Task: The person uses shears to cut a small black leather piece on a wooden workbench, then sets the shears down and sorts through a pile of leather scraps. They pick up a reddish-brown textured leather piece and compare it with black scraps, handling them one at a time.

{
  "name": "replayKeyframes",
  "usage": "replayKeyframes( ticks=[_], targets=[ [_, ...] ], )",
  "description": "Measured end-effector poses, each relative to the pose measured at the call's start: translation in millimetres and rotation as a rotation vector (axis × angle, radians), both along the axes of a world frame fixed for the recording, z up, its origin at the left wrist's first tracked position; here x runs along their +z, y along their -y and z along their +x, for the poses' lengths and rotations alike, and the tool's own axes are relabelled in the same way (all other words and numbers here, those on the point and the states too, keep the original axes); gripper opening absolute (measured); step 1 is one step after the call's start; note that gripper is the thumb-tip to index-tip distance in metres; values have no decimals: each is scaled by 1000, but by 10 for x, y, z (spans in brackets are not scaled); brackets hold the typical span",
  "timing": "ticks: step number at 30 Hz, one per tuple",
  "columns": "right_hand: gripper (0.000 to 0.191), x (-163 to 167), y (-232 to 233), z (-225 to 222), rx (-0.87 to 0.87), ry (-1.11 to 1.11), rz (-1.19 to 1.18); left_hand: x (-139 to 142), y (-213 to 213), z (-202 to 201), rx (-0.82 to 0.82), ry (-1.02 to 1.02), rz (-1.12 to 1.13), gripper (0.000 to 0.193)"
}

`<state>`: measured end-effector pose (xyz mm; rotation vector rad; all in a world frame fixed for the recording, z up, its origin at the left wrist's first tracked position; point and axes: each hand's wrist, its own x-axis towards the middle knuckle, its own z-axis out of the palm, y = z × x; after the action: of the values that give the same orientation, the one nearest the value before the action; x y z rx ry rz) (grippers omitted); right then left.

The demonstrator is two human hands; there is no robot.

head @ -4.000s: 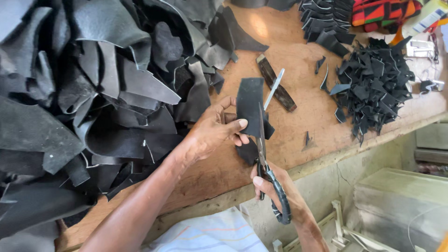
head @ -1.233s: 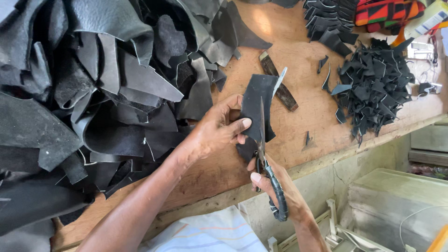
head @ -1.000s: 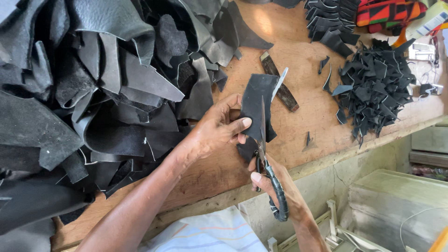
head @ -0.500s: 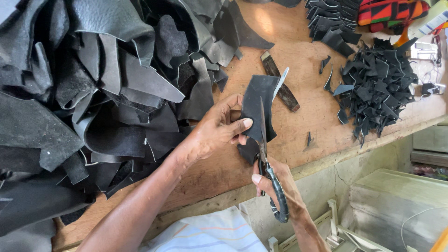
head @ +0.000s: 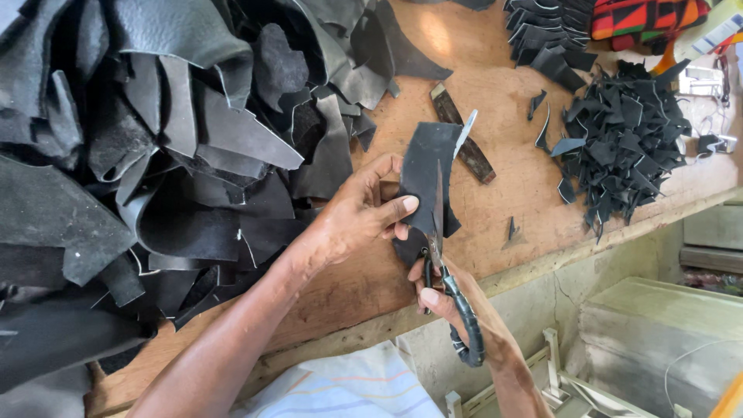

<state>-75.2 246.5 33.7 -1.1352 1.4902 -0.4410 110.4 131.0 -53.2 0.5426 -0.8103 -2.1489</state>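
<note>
My left hand [head: 357,213] grips a piece of black leather [head: 428,169] by its left edge, thumb on top, and holds it just above the wooden table [head: 511,182]. In my right hand [head: 445,298] is a pair of black-handled scissors [head: 449,279]. Their blades point up and away from me and run into the leather piece from its lower edge. A thin strip curls off the piece's top right corner.
A large heap of black leather offcuts [head: 155,147] covers the table's left half. A pile of small black scraps [head: 627,143] lies at the right, with stacked cut pieces [head: 546,27] behind it. A dark flat tool [head: 463,135] lies behind the held piece. The table edge runs below my hands.
Four seconds ago the leather lay lower and wider; now it is turned more upright. The scissors have cut further up into the leather, and a strip has come away at its right edge.
</note>
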Motion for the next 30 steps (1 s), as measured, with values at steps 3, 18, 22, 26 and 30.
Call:
replayKeyframes(
  ticks=[3, 18, 22, 26, 30],
  targets=[
    [53, -77, -46, -72, 14, -31, -11, -92, -74, -91, -8, -10, -3, 26],
    [44, -220, -83, -166, 13, -144, -65, -173, -92, -179, -20, -56, -37, 24],
    [41, -218, -79, -169, -5, -131, -61, -122, -67, -143, -22, -58, -38, 23],
    [39, -229, -96, -197, -38, -132, -35, -112, -86, -152, -34, -8, -4, 21],
    [38, -219, -92, -191, -40, -134, -28, -114, -105, -167, -27, -25, 5, 20]
  ],
)
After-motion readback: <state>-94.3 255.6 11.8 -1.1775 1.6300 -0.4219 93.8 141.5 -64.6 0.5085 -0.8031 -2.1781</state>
